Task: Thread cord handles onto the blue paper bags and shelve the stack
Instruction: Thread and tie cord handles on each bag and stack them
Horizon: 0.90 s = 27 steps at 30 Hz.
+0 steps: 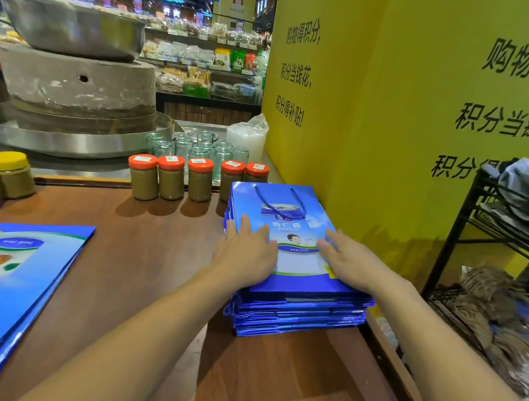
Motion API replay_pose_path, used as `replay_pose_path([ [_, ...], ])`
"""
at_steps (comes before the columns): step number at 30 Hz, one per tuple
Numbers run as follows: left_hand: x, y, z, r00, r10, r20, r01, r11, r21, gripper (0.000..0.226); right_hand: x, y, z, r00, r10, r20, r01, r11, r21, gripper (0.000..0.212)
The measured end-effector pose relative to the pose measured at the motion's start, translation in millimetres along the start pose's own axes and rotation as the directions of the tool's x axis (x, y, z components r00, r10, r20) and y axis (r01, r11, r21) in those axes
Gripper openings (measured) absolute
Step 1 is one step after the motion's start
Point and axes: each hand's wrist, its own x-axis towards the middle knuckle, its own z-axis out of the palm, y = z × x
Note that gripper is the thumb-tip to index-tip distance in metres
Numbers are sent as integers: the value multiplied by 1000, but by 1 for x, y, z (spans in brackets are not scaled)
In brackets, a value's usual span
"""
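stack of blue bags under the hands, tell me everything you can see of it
The stack of blue bags is a pile of flat, glossy paper bags lying on the wooden table beside the yellow wall. Edges are slightly uneven. The top bag shows a printed can, a figure and white characters, and a blue cord handle lies looped on it. The left hand and right hand rest flat on top, fingers straight.

Stack of bags (298, 304) on the table (148, 268), jars (197, 179) behind it, wire rack (459, 231) to its right.

Yellow wall (390, 116), wooden table (151, 251), store shelves (208, 66).
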Motion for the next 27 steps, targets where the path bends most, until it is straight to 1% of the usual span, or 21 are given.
replay_pose_path([
  [1, 4, -1, 5, 997, -23, 68, 19, 998, 67, 57, -1, -1, 3, 1000, -7, 30, 7, 1000, -13, 60],
  [2, 6, -5, 11, 993, -18, 120, 2, 991, 133, 63, -1, -1, 7, 999, -1, 49, 3, 1000, -29, 58],
  [3, 7, -7, 15, 988, 16, 151, -47, 978, 202, 65, -1, 0, 11, 998, 4, 58, -1, 999, -45, 59],
  [5, 5, -7, 19, 978, 39, 203, -98, 951, 292, 55, 1, 4, 19, 998, 16, 59, -12, 997, -70, 63],
  [9, 5, -1, 18, 977, -13, 211, -54, 950, 309, 47, 5, 8, 27, 996, 45, 81, -38, 995, -87, 63],
  [11, 5, -1, 16, 982, -5, 188, -55, 949, 311, 49, 4, 6, 28, 998, 48, 46, -44, 996, -77, 60],
  [14, 9, -8, 17, 997, -26, 76, 13, 985, 169, 61, 3, 6, 27, 996, 69, -53, -72, 995, -68, 61],
  [16, 11, -11, 22, 999, -44, 19, 41, 992, 120, 60, 7, 8, 26, 990, 97, -100, -103, 993, -57, 66],
  [17, 10, -11, 22, 999, -45, -17, 46, 997, 59, 58, 9, 8, 25, 987, 117, -111, -123, 991, -52, 69],
  [19, 2, -10, 13, 993, -21, -112, 11, 996, -90, 54, 9, 8, 20, 976, 153, -158, -162, 986, -43, 72],
  [21, -14, -7, -4, 986, -7, -168, -38, 964, -262, 54, 4, 8, 12, 943, 167, -287, -174, 985, 3, 73],
  [23, -35, -8, -16, 987, 16, -157, -80, 910, -408, 57, -6, 15, 1, 912, 179, -369, -149, 983, 109, 81],
  [25, -64, -12, -17, 991, 55, -123, -109, 857, -504, 64, -23, 25, -9, 930, 166, -329, -72, 958, 279, 91],
  [26, -77, -16, -12, 992, 57, -115, -112, 820, -562, 63, -33, 30, -7, 943, 160, -291, -36, 920, 389, 92],
  [27, -89, -18, -2, 993, 41, -112, -103, 771, -629, 57, -43, 33, -1, 951, 163, -262, -11, 865, 501, 88],
])
